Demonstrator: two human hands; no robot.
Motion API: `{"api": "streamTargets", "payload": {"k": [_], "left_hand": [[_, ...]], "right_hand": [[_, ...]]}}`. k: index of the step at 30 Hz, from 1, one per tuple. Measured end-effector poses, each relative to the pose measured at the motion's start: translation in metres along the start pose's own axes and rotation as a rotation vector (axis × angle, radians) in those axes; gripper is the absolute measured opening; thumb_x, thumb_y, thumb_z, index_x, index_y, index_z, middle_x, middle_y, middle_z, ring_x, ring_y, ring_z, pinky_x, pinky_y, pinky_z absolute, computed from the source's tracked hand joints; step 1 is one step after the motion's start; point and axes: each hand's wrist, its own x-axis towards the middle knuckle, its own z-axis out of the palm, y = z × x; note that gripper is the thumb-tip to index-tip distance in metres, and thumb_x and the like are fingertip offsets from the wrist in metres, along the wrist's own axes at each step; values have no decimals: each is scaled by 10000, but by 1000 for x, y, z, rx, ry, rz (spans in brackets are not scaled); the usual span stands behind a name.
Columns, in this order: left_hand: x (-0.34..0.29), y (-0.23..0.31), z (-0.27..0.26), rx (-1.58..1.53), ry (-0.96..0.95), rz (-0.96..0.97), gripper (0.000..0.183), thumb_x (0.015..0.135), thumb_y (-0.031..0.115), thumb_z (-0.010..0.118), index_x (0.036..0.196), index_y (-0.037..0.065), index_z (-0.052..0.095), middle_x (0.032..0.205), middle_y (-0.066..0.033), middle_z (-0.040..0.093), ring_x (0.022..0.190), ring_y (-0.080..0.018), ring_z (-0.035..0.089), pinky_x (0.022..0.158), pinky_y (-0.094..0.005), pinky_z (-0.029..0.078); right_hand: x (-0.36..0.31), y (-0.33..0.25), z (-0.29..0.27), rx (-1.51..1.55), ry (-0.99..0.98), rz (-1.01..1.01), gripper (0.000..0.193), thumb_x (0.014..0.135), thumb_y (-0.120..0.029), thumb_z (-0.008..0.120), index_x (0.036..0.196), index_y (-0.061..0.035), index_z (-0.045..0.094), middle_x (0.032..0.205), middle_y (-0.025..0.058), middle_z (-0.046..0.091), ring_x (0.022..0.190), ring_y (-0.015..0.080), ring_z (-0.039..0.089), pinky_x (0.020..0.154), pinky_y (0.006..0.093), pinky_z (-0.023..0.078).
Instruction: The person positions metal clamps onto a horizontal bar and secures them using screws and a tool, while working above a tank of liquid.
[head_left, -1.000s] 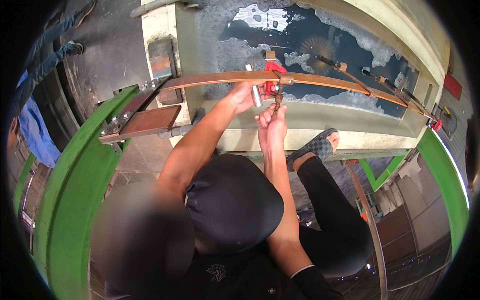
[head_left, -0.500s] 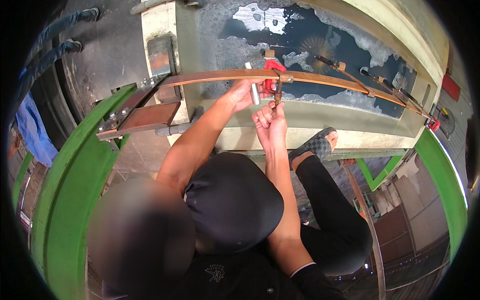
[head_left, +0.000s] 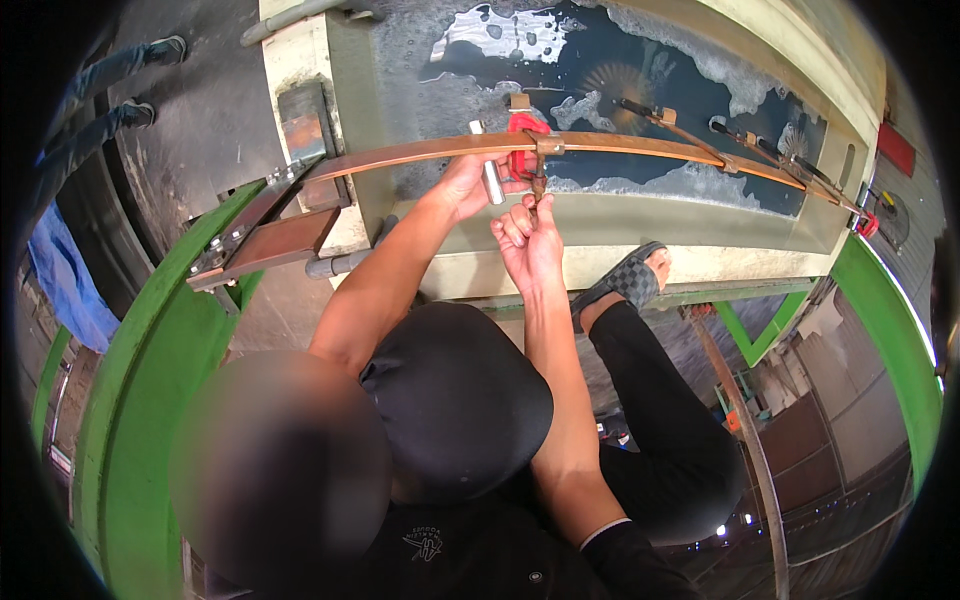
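Observation:
A long copper bar (head_left: pixel 440 148) runs across over a tank of dark liquid. A red C-clamp (head_left: pixel 522 150) sits on the bar with a brown metal block (head_left: pixel 550 144) beside it. My left hand (head_left: pixel 463 186) is closed round a short silver metal rod (head_left: pixel 493 184), which crosses under the bar; its fingertips reach behind the rod toward the clamp. Just below the bar, my right hand (head_left: pixel 528 245) pinches the lower end of the clamp's brown screw (head_left: pixel 539 188) between thumb and finger. The other fingers of that hand are curled.
The tank's pale rim (head_left: pixel 700 262) lies in front of me, with my sandalled foot (head_left: pixel 635 275) on it. Thinner copper rods (head_left: pixel 700 148) with black brushes hang at the right. Green beams (head_left: pixel 140 400) flank both sides. Another person's legs (head_left: pixel 100 120) show at far left.
The whole view has shifted slightly, so the bar and hands appear a little further left. Both hands keep their holds on the rod and the clamp screw.

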Motion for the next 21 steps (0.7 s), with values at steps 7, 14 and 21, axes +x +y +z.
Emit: {"api": "streamTargets", "payload": {"k": [7, 14, 21], "left_hand": [[-4, 5, 0, 70, -5, -38, 384, 901, 300, 573, 1192, 49, 555, 1081, -101, 634, 1043, -218, 608, 873, -453, 512], [-24, 15, -17, 383, 200, 18, 420, 907, 312, 602, 1199, 22, 525, 1107, -129, 610, 976, -212, 614, 761, -396, 544], [-73, 15, -41, 1539, 260, -13, 467, 841, 400, 625, 1079, 7, 547, 925, -220, 621, 863, -288, 614, 767, -390, 471]], "right_hand": [[2, -20, -17, -405, -2, 66, 513, 991, -520, 280, 1107, -60, 476, 807, 47, 531, 716, 142, 504, 804, 327, 431], [26, -57, 11, -818, -41, 15, 744, 934, -573, 379, 1391, 14, 349, 1353, 166, 467, 1231, 239, 466, 1024, 381, 354], [35, -84, 14, -1133, -306, 170, 520, 822, -248, 612, 1265, 6, 513, 1147, 88, 613, 1031, 150, 576, 902, 279, 427]]}}
